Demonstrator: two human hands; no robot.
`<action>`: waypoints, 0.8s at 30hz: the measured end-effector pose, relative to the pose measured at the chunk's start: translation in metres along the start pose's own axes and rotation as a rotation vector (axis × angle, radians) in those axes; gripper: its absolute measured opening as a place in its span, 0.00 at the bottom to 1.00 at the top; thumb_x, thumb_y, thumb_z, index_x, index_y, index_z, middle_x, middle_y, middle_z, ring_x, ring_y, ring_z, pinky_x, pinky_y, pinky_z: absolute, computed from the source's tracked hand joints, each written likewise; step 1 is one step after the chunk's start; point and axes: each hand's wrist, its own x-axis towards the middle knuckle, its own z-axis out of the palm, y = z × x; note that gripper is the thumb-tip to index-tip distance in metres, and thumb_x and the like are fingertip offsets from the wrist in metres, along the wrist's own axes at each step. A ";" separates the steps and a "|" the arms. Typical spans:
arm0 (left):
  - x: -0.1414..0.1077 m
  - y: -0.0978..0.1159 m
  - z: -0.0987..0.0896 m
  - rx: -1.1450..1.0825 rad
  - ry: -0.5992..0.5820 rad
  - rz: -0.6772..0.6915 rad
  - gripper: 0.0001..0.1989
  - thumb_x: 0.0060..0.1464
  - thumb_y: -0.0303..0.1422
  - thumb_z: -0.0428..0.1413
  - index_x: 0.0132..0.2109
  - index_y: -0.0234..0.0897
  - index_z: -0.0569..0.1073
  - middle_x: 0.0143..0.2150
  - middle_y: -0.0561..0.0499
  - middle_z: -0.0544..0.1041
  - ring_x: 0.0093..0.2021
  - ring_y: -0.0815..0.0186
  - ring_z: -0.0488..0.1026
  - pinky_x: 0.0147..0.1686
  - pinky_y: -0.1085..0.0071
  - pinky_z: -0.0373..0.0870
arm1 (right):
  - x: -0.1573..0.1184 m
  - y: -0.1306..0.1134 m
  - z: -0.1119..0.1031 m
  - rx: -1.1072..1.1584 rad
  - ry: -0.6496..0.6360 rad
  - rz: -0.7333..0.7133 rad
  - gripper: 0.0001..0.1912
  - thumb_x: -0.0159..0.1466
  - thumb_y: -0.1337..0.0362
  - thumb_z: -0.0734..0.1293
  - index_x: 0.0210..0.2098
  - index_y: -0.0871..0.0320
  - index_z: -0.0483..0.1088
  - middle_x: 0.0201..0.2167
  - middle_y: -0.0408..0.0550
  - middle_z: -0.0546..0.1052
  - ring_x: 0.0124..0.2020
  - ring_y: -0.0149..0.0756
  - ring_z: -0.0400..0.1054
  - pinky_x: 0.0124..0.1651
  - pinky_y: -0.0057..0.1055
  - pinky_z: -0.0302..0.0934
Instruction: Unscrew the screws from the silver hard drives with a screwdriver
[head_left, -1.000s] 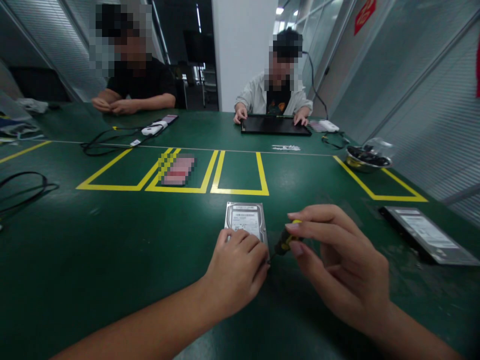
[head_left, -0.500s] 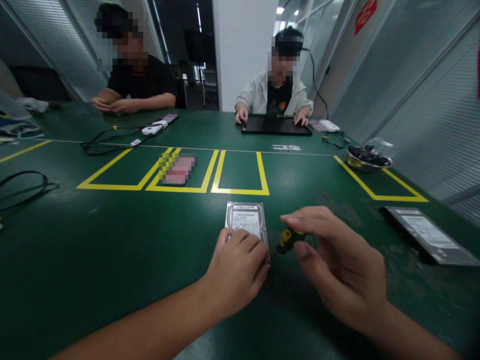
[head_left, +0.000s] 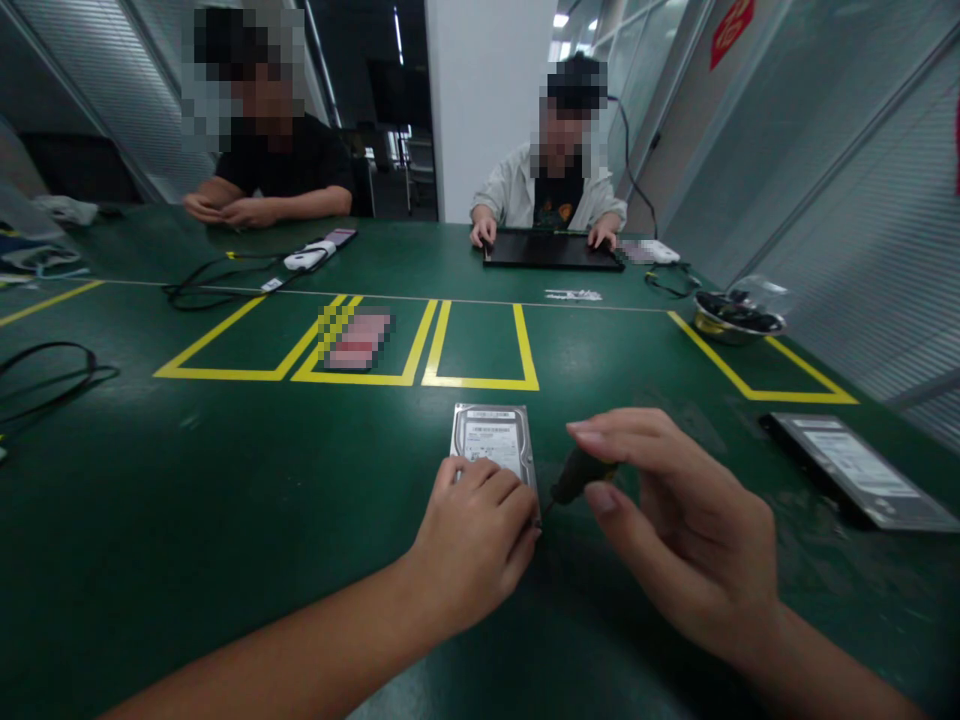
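A silver hard drive (head_left: 490, 436) with a white label lies on the green table (head_left: 300, 500) in front of me. My left hand (head_left: 474, 535) is closed over its near end, fingers curled on top and around the right edge. From the right, my right hand (head_left: 694, 540) holds a short screwdriver (head_left: 577, 474) with a dark handle between thumb and fingers. The screwdriver tilts down to the left, its thin shaft reaching the drive's right edge beside my left fingertips. What the tip touches is too small to make out.
A second drive-like unit (head_left: 862, 470) lies at the right. Behind it stands a metal bowl (head_left: 739, 325) of dark items. A phone (head_left: 361, 340) lies among yellow tape outlines. Across the table, one person handles a flat black panel (head_left: 553, 250); another sits at left, near cables (head_left: 206, 290).
The screwdriver has turned about its axis: the yellow patch on its handle no longer shows. My right fingers have shifted slightly. My left hand and the hard drive stay put.
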 end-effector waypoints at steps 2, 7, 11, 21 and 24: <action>0.000 0.000 0.001 -0.005 0.006 0.000 0.03 0.59 0.34 0.56 0.39 0.39 0.72 0.39 0.50 0.76 0.45 0.55 0.68 0.44 0.55 0.56 | -0.001 0.001 0.001 -0.027 0.026 0.013 0.22 0.59 0.74 0.69 0.52 0.55 0.71 0.47 0.49 0.70 0.48 0.36 0.66 0.46 0.35 0.65; -0.001 0.000 0.001 0.005 -0.003 -0.005 0.03 0.58 0.33 0.57 0.39 0.40 0.71 0.39 0.50 0.76 0.45 0.55 0.68 0.45 0.54 0.56 | -0.001 0.001 0.001 -0.047 0.040 0.019 0.21 0.59 0.76 0.68 0.51 0.55 0.71 0.44 0.48 0.70 0.46 0.34 0.67 0.44 0.33 0.65; -0.001 0.000 0.001 0.012 -0.011 -0.005 0.04 0.57 0.34 0.58 0.38 0.40 0.71 0.38 0.51 0.75 0.45 0.55 0.68 0.44 0.55 0.56 | 0.001 0.000 -0.001 -0.030 -0.007 -0.018 0.22 0.61 0.77 0.65 0.53 0.57 0.70 0.47 0.50 0.73 0.50 0.37 0.68 0.48 0.37 0.66; -0.001 0.000 0.001 0.009 0.013 0.005 0.04 0.57 0.34 0.57 0.37 0.39 0.71 0.37 0.50 0.75 0.43 0.55 0.68 0.43 0.55 0.56 | 0.000 0.003 0.001 -0.014 -0.021 -0.031 0.24 0.59 0.78 0.66 0.54 0.56 0.68 0.49 0.51 0.75 0.52 0.41 0.68 0.53 0.42 0.65; 0.000 0.000 0.001 0.004 0.012 0.008 0.03 0.58 0.34 0.57 0.38 0.39 0.71 0.38 0.50 0.75 0.44 0.55 0.68 0.43 0.55 0.56 | 0.000 0.002 0.001 -0.035 -0.029 -0.030 0.25 0.60 0.77 0.65 0.56 0.56 0.67 0.51 0.52 0.74 0.53 0.42 0.67 0.53 0.42 0.64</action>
